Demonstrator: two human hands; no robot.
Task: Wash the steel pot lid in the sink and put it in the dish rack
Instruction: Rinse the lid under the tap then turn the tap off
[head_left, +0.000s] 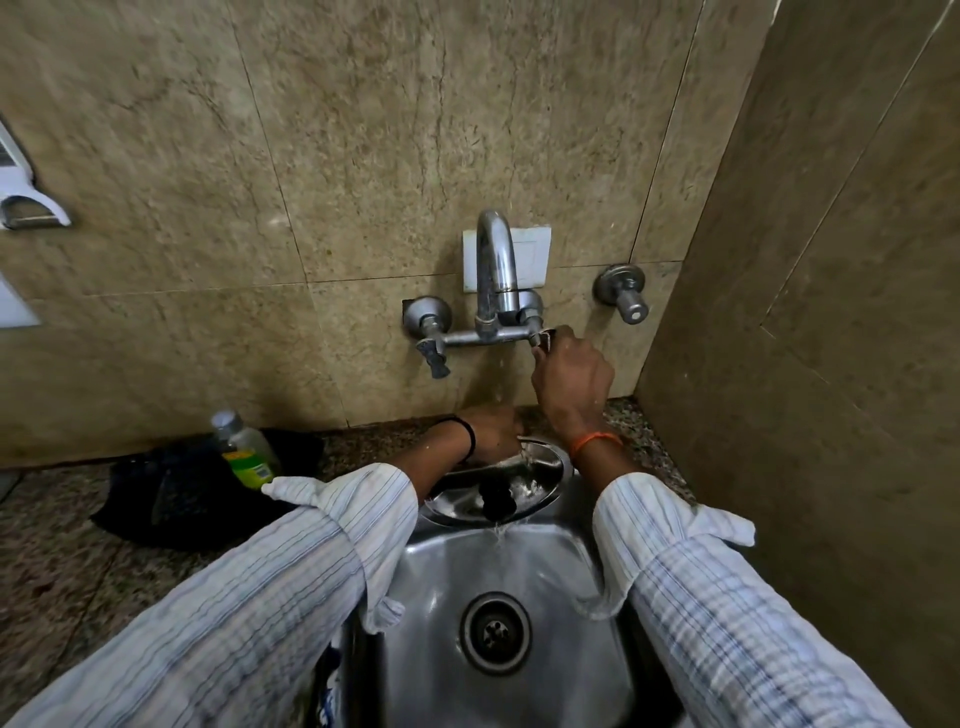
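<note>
The steel pot lid (540, 470) with a black knob is tilted over the back of the steel sink (441, 582). My left hand (496, 428) grips its far rim. A thin stream of water falls from the wall tap (493, 260) onto the lid and runs off its front edge into the basin. My right hand (571, 376) is raised above the lid, its fingers curled round the right tap handle (543, 340). No dish rack is in view.
A green-labelled dish soap bottle (247, 449) stands on a black cloth (176, 499) on the granite counter left of the sink. A second tap handle (434, 358) hangs at the left, another valve (626, 296) at the right. Tiled walls close in behind and right.
</note>
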